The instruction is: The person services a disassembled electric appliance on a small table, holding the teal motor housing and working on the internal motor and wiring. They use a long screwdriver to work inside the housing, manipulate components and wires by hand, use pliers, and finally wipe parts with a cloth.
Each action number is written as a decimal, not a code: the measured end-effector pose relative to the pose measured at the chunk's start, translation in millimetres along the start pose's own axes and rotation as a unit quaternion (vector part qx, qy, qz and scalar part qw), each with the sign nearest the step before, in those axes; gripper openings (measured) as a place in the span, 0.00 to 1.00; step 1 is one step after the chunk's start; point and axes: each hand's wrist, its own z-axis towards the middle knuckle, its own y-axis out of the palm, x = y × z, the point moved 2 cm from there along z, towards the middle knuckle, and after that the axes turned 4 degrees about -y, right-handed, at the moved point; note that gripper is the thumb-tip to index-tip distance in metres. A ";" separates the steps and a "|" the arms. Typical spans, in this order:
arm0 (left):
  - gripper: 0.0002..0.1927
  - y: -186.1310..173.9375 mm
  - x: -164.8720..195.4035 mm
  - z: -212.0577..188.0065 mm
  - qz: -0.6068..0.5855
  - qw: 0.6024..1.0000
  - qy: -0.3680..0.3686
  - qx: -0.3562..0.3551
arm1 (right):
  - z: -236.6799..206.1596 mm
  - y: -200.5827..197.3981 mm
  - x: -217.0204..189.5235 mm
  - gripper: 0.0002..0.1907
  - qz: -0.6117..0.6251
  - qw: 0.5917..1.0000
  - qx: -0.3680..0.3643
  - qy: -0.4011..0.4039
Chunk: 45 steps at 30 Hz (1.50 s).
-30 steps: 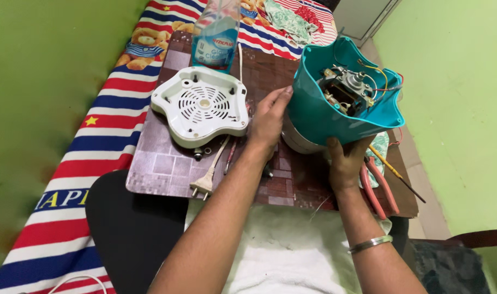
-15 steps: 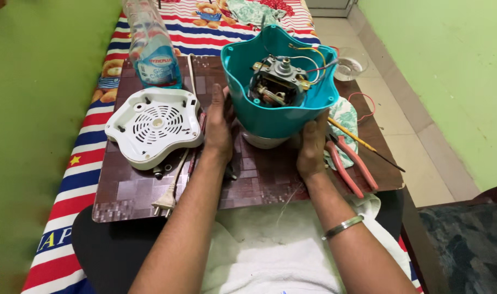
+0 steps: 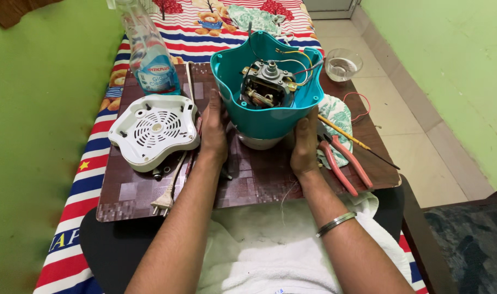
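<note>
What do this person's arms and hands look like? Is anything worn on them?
Both forearms are bare, with no sleeves or gloves in view. The left hand shows no ring or band that I can see. The right hand is bare too, but a thin silver-coloured metal bangle circles the right forearm. No watch or markings are visible.

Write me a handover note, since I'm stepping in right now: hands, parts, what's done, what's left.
Left hand and right hand clasp the teal appliance housing from either side, open end up on the brown board.
Motor and coloured wires exposed inside.
White vented base cover is already off, lying left; plug near the board's front edge.
Red-handled pliers and screwdriver lie right.
Left: the motor sits in the housing; cover not refitted.
</note>
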 end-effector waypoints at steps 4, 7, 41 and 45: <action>0.41 1.8 0.0 -2.7 0.045 0.999 0.005 0.001 | 0.9 -0.4 0.6 0.37 0.015 1.000 0.003 -0.003; 0.44 3.8 0.7 -2.2 0.098 0.994 0.040 0.008 | 1.1 -1.0 -1.1 0.37 0.021 1.000 0.001 0.006; 0.35 4.9 -5.1 1.6 0.081 0.996 0.032 0.020 | 2.8 -4.2 0.0 0.36 0.049 0.999 -0.005 0.023; 0.40 0.6 -5.2 1.6 0.065 0.997 0.032 -0.002 | 2.4 -4.0 2.1 0.39 0.077 0.997 -0.003 0.017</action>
